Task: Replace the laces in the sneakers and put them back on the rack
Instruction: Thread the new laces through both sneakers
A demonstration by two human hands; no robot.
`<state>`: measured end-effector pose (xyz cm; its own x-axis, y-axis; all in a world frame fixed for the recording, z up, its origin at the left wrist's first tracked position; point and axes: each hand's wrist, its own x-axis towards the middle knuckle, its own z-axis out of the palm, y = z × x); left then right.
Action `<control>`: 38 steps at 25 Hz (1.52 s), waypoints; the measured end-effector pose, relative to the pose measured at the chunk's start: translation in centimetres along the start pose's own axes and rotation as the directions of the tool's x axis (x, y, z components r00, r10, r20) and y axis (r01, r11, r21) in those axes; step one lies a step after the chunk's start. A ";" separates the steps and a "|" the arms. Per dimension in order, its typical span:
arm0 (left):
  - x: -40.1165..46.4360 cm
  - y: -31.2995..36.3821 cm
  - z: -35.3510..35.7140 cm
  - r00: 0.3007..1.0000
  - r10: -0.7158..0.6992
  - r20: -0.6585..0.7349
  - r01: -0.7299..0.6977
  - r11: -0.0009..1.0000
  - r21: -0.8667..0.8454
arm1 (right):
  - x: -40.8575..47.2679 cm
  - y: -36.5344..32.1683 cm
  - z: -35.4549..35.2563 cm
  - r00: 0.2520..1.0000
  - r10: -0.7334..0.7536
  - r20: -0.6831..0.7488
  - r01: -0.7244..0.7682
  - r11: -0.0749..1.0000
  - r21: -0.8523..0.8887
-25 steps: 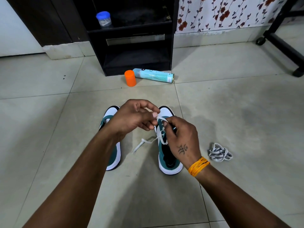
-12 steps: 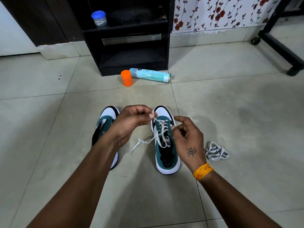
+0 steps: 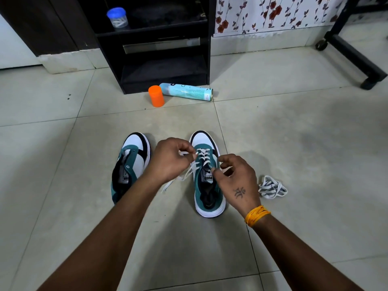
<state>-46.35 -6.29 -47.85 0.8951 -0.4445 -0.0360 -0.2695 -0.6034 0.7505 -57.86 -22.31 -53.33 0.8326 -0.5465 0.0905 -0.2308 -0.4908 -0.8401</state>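
Observation:
Two teal, white and black sneakers stand side by side on the tiled floor, toes pointing away from me. The right sneaker (image 3: pixel 206 181) has a white lace (image 3: pixel 202 155) crossed through its front eyelets. My left hand (image 3: pixel 170 159) pinches one end of that lace to the left of the shoe. My right hand (image 3: pixel 236 177) pinches the other lace end at the shoe's right side, near the tongue. A loose stretch of lace trails on the floor between the shoes. The left sneaker (image 3: pixel 131 164) has no lace. A bundled grey-white lace (image 3: pixel 271 186) lies to the right.
A black shoe rack (image 3: pixel 159 66) stands straight ahead against the wall, with a blue-lidded jar (image 3: pixel 117 17) on its upper shelf. An orange cap (image 3: pixel 156 95) and a light-blue spray can (image 3: pixel 188 91) lie in front of it. A black wheeled frame (image 3: pixel 354 51) is at the far right.
My two hands have moved apart, drawing the lace ends out to either side of the right sneaker. The view has shifted slightly, so both sneakers sit more fully in sight.

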 end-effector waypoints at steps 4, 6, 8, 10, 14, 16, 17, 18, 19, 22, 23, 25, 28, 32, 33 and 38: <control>-1.7 1.0 3.5 0.984 0.178 -0.002 -0.176 0.977 0.117 | -0.5 1.0 1.2 0.995 -0.096 0.041 0.101 0.982 -0.156; -2.4 1.1 4.7 0.970 0.241 0.008 -0.236 0.942 0.238 | -0.6 1.4 1.4 0.995 -0.100 0.018 0.101 0.983 -0.152; -2.9 1.3 5.5 0.963 0.270 0.008 -0.249 0.877 0.411 | -0.7 1.5 1.5 0.995 -0.100 -0.003 0.098 0.985 -0.140; -3.3 1.4 6.0 0.957 0.291 0.012 -0.252 0.809 0.532 | -0.7 1.6 1.4 0.995 -0.093 -0.025 0.089 0.988 -0.123; -3.8 1.1 6.3 0.962 0.267 0.052 -0.246 0.770 0.589 | -0.7 1.8 1.5 0.995 -0.088 -0.038 0.084 0.993 -0.087; -3.7 1.1 6.3 0.978 0.208 -0.001 -0.165 0.780 0.603 | -0.8 1.7 1.6 0.995 -0.089 -0.033 0.087 0.994 -0.064; -3.6 1.2 6.3 0.984 0.175 -0.032 -0.119 0.781 0.613 | -0.8 1.6 1.7 0.995 -0.091 -0.030 0.089 0.995 -0.049; -3.5 1.3 6.3 0.987 0.151 -0.055 -0.085 0.780 0.620 | -1.0 1.5 1.8 0.995 -0.095 -0.025 0.094 0.995 -0.038; -3.4 1.5 6.2 0.988 0.140 -0.070 -0.066 0.778 0.624 | -1.1 1.5 1.9 0.994 -0.104 -0.020 0.104 0.994 -0.032; -3.1 1.7 6.3 0.987 0.142 -0.071 -0.062 0.756 0.651 | -1.1 1.5 1.7 0.990 -0.140 -0.008 0.140 0.990 -0.024; -3.1 1.5 6.5 0.987 0.141 -0.074 -0.060 0.757 0.650 | -1.1 1.6 1.6 0.989 -0.149 -0.005 0.149 0.989 -0.018; -3.1 1.3 6.8 0.985 0.132 -0.115 -0.038 0.799 0.600 | -1.0 1.7 1.5 0.988 -0.156 -0.002 0.156 0.988 -0.004; -3.1 0.9 7.2 0.973 0.075 -0.219 0.027 0.904 0.427 | -1.6 1.8 1.5 0.985 -0.171 0.022 0.171 0.985 0.029; -3.2 0.2 7.7 0.964 0.062 -0.257 0.027 0.943 0.330 | -1.5 1.7 1.3 0.988 -0.157 0.016 0.156 0.986 0.054; -3.3 0.1 7.7 0.964 0.070 -0.256 0.019 0.944 0.330 | -1.0 1.7 1.2 0.987 -0.162 0.017 0.161 0.985 0.061; -3.4 -0.2 7.8 0.960 0.094 -0.263 -0.008 0.951 0.310 | 1.4 1.4 0.6 0.940 -0.316 0.129 0.328 0.941 -0.087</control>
<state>-52.10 -9.82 -53.06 0.9276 -0.3093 0.2094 -0.3735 -0.7751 0.5097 -56.69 -23.37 -54.71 0.9204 -0.2712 0.2816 0.0124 -0.6997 -0.7144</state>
